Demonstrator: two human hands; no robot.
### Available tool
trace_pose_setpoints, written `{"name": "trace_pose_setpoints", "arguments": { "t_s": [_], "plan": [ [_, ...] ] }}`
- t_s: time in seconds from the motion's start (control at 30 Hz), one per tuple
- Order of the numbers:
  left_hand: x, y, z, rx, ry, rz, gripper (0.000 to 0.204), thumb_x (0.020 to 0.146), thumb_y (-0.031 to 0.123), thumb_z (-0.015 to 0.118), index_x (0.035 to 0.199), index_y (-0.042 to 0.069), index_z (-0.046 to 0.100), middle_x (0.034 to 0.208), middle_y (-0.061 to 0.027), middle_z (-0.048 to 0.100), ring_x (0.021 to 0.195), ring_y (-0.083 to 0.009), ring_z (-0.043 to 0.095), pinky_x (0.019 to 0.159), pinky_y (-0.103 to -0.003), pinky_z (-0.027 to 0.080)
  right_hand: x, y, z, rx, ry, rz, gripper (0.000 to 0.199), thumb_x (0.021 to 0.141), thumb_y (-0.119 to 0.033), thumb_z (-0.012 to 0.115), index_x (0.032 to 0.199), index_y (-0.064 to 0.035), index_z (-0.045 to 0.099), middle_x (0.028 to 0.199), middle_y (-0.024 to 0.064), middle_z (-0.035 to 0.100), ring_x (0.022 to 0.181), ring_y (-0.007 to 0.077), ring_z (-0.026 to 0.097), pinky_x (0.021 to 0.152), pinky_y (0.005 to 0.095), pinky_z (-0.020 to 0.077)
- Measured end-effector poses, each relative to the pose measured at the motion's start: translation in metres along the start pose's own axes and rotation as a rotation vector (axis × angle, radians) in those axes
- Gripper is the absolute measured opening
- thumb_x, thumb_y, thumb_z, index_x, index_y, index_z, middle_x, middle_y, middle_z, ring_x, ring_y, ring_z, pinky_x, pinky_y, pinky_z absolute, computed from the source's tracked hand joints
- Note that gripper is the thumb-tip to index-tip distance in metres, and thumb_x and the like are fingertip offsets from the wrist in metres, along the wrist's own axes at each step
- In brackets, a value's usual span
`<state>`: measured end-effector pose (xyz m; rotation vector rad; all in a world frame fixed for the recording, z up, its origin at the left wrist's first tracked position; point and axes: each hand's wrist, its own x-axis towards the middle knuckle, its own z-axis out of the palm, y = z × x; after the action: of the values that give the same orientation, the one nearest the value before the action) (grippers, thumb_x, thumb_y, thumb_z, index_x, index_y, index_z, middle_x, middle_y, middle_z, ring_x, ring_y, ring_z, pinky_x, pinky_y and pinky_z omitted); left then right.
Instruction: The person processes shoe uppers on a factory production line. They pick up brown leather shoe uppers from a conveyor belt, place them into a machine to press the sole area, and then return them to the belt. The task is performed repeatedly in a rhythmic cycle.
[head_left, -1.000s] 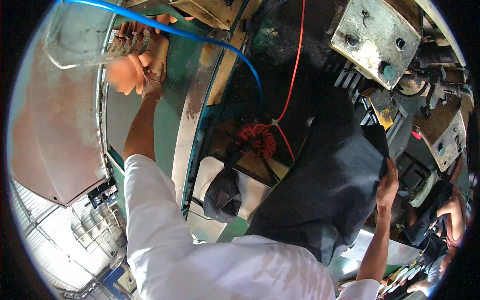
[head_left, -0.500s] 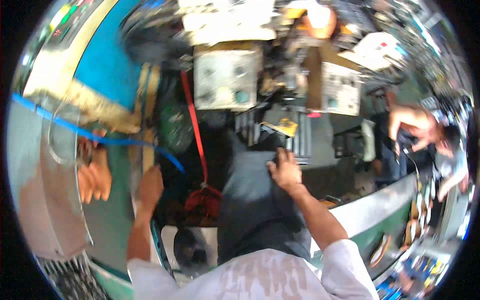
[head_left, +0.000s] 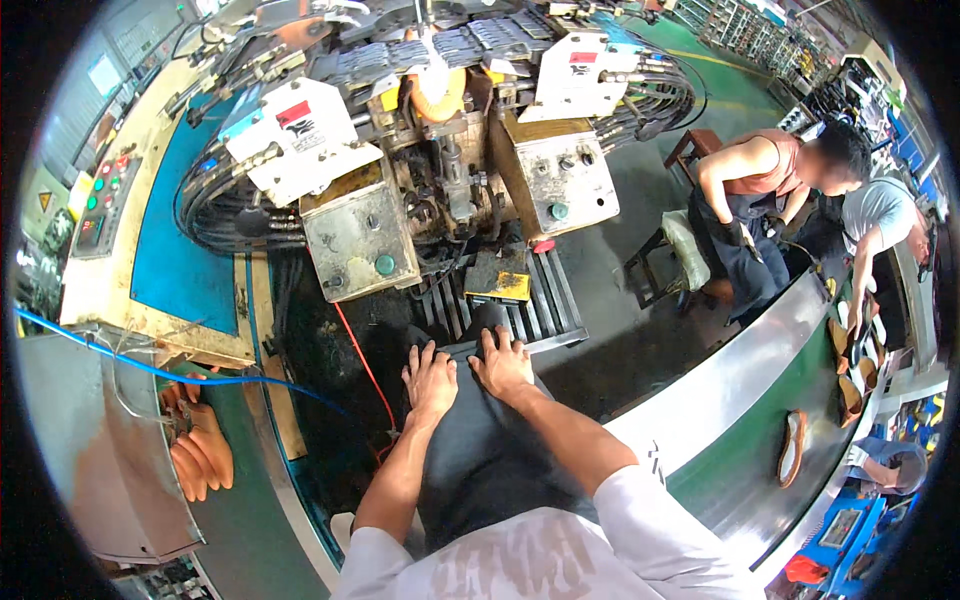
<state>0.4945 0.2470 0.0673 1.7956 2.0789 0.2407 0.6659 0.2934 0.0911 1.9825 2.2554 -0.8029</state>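
Observation:
Both my hands rest on my legs in dark trousers [head_left: 460, 465], a short gap apart. My left hand [head_left: 431, 383] lies flat on the left thigh near the knee, fingers spread. On the other leg, my right hand [head_left: 502, 366] also lies palm down with its fingers apart. Neither holds anything. Straight ahead stands a large machine [head_left: 455, 180] with hoses, metal clamps and a rounded orange-tan piece [head_left: 438, 95] lit at its top middle. Two worn control boxes, the left one [head_left: 350, 235] and the right one [head_left: 570, 185], face me with knobs and green buttons.
A yellow-and-black block [head_left: 500, 285] sits on slats below the machine. A red cord [head_left: 365, 365] and blue hose [head_left: 150, 370] run at left, near tan foot-shaped pieces [head_left: 203, 450]. A shoe [head_left: 792, 448] lies on the green conveyor [head_left: 735, 480]. Two people [head_left: 750, 200] work at right.
My left hand has come from beside the left conveyor edge onto my thigh. My right hand stays on my leg, slightly further left. The view has shifted, and the machine shows sharper.

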Motion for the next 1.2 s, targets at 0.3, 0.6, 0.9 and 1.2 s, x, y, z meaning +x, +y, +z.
{"name": "trace_pose_setpoints", "arguments": {
  "t_s": [0.3, 0.6, 0.9, 1.2],
  "plan": [
    [0.033, 0.013, 0.004, -0.027, 0.012, 0.024, 0.029, 0.105, 0.025, 0.06, 0.123, 0.006, 0.072, 0.148, -0.011, 0.066, 0.144, -0.0392, 0.051, 0.115, -0.058, 0.044, 0.016, 0.012, -0.006, 0.045, 0.01, 0.018, 0.071, 0.105, -0.051, 0.062, 0.163, -0.0121, 0.046, 0.165, 0.0189, 0.043, 0.14, 0.049, 0.053, 0.116, 0.0603, 0.0459],
    [0.037, 0.015, 0.006, 0.046, 0.073, 0.06, 0.024, 0.101, 0.023, 0.062, 0.116, 0.006, 0.07, 0.128, -0.0132, 0.071, 0.13, -0.0379, 0.059, 0.105, -0.056, 0.051, 0.023, 0.008, -0.008, 0.046, 0.008, 0.011, 0.066, 0.105, -0.047, 0.062, 0.157, -0.0083, 0.05, 0.154, 0.0198, 0.051, 0.136, 0.0486, 0.055, 0.111, 0.0614, 0.0475],
    [0.036, 0.019, 0.001, 0.066, 0.021, 0.031, 0.027, 0.101, 0.025, 0.06, 0.116, 0.005, 0.07, 0.129, -0.0139, 0.069, 0.132, -0.0378, 0.057, 0.105, -0.058, 0.05, 0.023, 0.007, -0.005, 0.056, 0.026, 0.02, 0.064, 0.105, -0.047, 0.062, 0.156, -0.0103, 0.052, 0.155, 0.0189, 0.051, 0.138, 0.0485, 0.053, 0.113, 0.0614, 0.0463],
    [0.034, 0.02, 0.001, 0.066, 0.017, 0.018, 0.027, 0.101, 0.026, 0.06, 0.113, 0.005, 0.071, 0.127, -0.0133, 0.071, 0.131, -0.0375, 0.058, 0.106, -0.059, 0.05, 0.019, 0.007, -0.006, 0.051, 0.019, 0.025, 0.064, 0.105, -0.047, 0.063, 0.156, -0.0107, 0.052, 0.157, 0.0182, 0.05, 0.139, 0.0479, 0.053, 0.115, 0.0603, 0.0455]
  ]
}}
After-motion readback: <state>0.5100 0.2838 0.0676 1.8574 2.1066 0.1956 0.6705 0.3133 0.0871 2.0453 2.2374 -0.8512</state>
